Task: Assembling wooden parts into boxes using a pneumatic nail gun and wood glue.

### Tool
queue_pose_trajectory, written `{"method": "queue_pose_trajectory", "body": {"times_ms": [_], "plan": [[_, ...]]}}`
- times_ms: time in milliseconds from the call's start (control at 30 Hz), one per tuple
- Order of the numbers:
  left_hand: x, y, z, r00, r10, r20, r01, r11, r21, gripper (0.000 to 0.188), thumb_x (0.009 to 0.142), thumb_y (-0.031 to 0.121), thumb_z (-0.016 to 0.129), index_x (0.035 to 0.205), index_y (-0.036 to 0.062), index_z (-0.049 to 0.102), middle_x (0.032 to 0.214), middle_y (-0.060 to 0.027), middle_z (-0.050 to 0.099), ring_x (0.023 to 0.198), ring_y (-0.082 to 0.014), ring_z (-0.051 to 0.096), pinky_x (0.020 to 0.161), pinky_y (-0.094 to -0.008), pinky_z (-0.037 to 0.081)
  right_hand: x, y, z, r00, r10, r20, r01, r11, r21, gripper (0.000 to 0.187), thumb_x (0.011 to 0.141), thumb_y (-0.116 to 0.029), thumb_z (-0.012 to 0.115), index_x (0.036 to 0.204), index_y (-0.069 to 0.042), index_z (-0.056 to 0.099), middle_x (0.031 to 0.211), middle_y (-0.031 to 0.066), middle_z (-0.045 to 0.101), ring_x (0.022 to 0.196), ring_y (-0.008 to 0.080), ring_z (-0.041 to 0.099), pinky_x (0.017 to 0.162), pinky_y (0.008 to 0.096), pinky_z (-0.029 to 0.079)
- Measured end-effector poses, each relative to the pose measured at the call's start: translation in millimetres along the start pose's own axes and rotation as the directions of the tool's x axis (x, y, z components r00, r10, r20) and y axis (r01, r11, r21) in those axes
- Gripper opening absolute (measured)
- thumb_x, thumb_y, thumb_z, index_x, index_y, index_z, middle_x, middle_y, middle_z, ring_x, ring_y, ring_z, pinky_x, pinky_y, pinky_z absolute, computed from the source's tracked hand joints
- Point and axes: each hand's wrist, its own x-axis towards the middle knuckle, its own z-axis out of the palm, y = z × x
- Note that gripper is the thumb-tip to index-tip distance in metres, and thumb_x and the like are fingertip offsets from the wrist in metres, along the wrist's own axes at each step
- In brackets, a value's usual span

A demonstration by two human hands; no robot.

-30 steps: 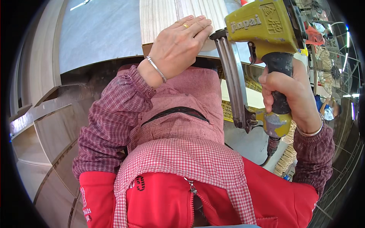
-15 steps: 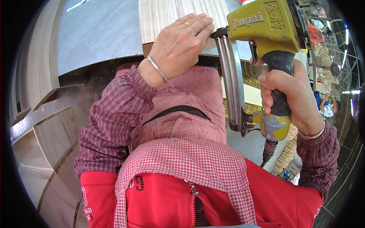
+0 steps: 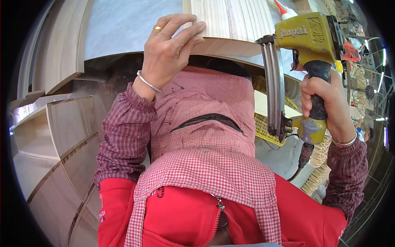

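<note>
My right hand (image 3: 325,99) is wrapped round the black grip of a yellow pneumatic nail gun (image 3: 304,37). Its long silver magazine (image 3: 273,86) hangs down on the left side, and its nose is at the front right corner of a pale striped wooden panel (image 3: 230,20). My left hand (image 3: 166,51), wearing a ring and a bracelet, is by the panel's front left corner. Its fingers stretch out loosely with nothing held between them; whether the fingertips touch the wood I cannot tell. The panel lies on a light blue-grey worktop (image 3: 119,33).
Long boards (image 3: 68,45) stand at the worktop's left. Stacked wooden box parts (image 3: 70,123) fill the lower left. Right of my lap is a yellow plastic crate (image 3: 265,127). A white bottle with a red tip (image 3: 285,13) sits behind the gun. An air hose (image 3: 295,175) trails from the grip.
My left hand has come off the panel's top and moved left to its corner, fingers more spread. The panel and nail gun appear farther right in view; my right hand keeps its hold.
</note>
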Motion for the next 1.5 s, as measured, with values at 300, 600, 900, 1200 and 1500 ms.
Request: {"method": "queue_pose_trajectory", "body": {"times_ms": [300,600,900,1200,1500], "plan": [[-28.8,-11.3,6.3,0.997,0.013,-0.070,-0.016,0.999,-0.051,0.025,0.075,0.013,0.071,0.100,0.0177,0.070,0.105,0.0051,0.065,0.086,-0.0130,0.058,0.076,-0.0240,0.048,-9.7,-2.4,41.2,0.998,-0.060,-0.010,0.059,0.997,-0.053,0.011,0.075,-0.012,0.057,0.071,-0.002,0.054,0.051,0.0047,0.054,0.039,0.0112,0.046,0.042,0.0194,0.040],[-42.9,-24.4,4.5,0.990,-0.022,-0.141,0.002,0.990,-0.142,0.027,0.074,0.011,0.071,0.100,0.0182,0.070,0.104,0.0050,0.065,0.075,-0.0113,0.056,0.069,-0.0220,0.047,-14.0,-10.4,85.5,0.996,-0.094,0.010,0.094,0.992,-0.080,0.013,0.075,-0.012,0.057,0.077,0.001,0.056,0.051,0.0047,0.054,0.039,0.0112,0.046,0.042,0.0194,0.040],[-42.4,-21.7,10.3,0.988,-0.026,-0.150,0.003,0.988,-0.152,0.028,0.073,0.009,0.072,0.100,0.0172,0.070,0.104,0.0045,0.065,0.070,-0.0111,0.054,0.063,-0.0214,0.047,-11.2,-11.9,86.9,0.998,-0.066,-0.001,0.066,0.997,-0.050,0.019,0.074,-0.011,0.057,0.086,0.004,0.056,0.051,0.0053,0.053,0.038,0.0114,0.046,0.042,0.0196,0.040],[-49.9,-6.8,-4.6,0.960,-0.252,-0.120,0.196,0.914,-0.355,0.024,0.077,0.006,0.072,0.101,0.0075,0.070,0.101,-0.0051,0.066,0.084,-0.0132,0.062,0.074,-0.0212,0.054,-14.6,-19.0,91.2,0.998,-0.053,0.035,0.057,0.989,-0.133,0.021,0.073,-0.009,0.056,0.088,0.005,0.055,0.052,0.0061,0.053,0.039,0.0125,0.046,0.042,0.0214,0.041],[-76.1,-10.3,-10.6,0.857,-0.515,-0.013,0.387,0.660,-0.644,0.011,0.079,0.007,0.070,0.089,0.0041,0.067,0.082,-0.0054,0.064,0.069,-0.0123,0.057,0.063,-0.0208,0.050,-21.2,-12.9,113.1,1.000,0.005,-0.025,-0.007,0.996,-0.088,0.009,0.071,-0.007,0.056,0.075,0.002,0.054,0.051,0.0066,0.051,0.040,0.0130,0.046,0.041,0.0227,0.041]]}}
